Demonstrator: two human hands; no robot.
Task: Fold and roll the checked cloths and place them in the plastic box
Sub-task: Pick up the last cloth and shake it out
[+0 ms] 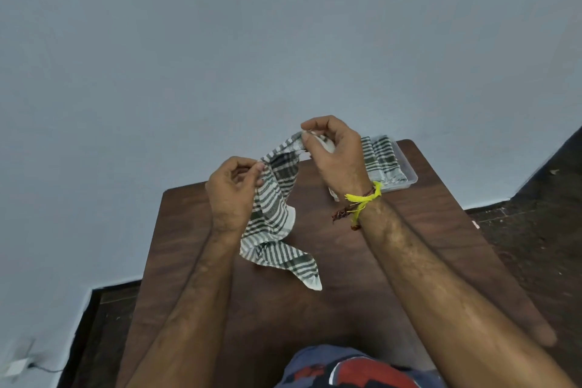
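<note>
A green-and-white checked cloth (pixel 274 214) hangs crumpled between my hands above the dark wooden table (pixel 362 261). Its lower end trails onto the tabletop. My left hand (pixel 233 186) pinches one upper edge of the cloth. My right hand (pixel 333 151), higher and further back, pinches another corner. A clear plastic box (pixel 409 178) stands at the table's far right corner. Rolled checked cloths (pixel 382 159) lie inside it, partly hidden by my right hand.
A pale blue wall rises behind and left of the table. Dark floor shows on the right and lower left. A white wall socket with a cable (pixel 15 367) sits at the bottom left. My lap is at the table's near edge.
</note>
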